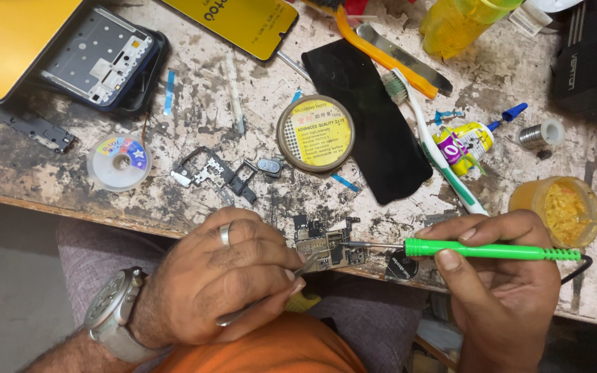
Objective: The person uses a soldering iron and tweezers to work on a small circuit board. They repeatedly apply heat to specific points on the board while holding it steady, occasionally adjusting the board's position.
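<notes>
I keep the small circuit board (326, 245) at the near edge of the workbench (50, 173), close to my body, so both wrists can brace while I work on it. My left hand (222, 276) is closed narrowly on metal tweezers (291, 280), their tips pressed on the board to pin it flat. My right hand (502, 266) is wrapped firmly round the green-handled soldering iron (478, 250), held nearly level so its thin tip meets the board from the side; the round solder paste tin (315, 132) waits just behind.
</notes>
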